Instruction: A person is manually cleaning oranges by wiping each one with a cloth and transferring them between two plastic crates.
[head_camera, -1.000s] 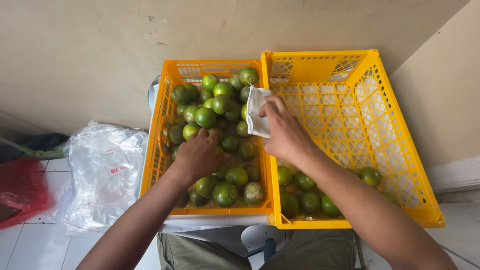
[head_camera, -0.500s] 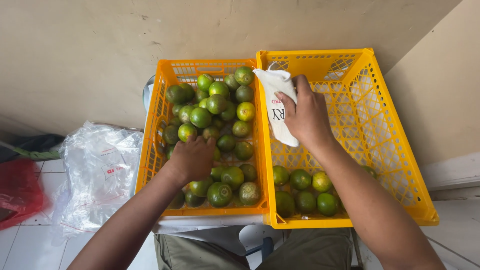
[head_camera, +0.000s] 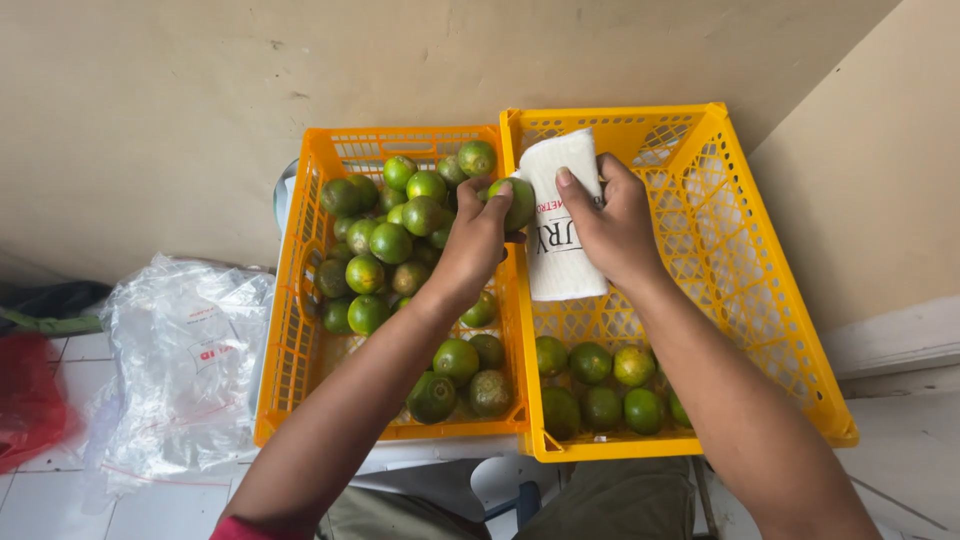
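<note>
My left hand (head_camera: 472, 238) holds a green citrus fruit (head_camera: 519, 202) up over the divide between two yellow crates. My right hand (head_camera: 612, 225) grips a white cloth (head_camera: 557, 225) with printing on it and holds it against the fruit. The left crate (head_camera: 288, 330) is filled with many green citrus fruits (head_camera: 388, 243). The right crate (head_camera: 760, 300) holds several green fruits (head_camera: 600, 385) at its near end; its far part shows bare mesh.
A crumpled clear plastic bag (head_camera: 175, 360) lies on the tiled floor left of the crates. A red bag (head_camera: 30, 400) sits at the far left edge. A beige wall (head_camera: 400, 60) stands right behind the crates. My knees are below the crates.
My left hand lifted a fruit out of the left crate and brought it up to the cloth. My right hand unfolded the cloth and shifted it to meet the fruit.
</note>
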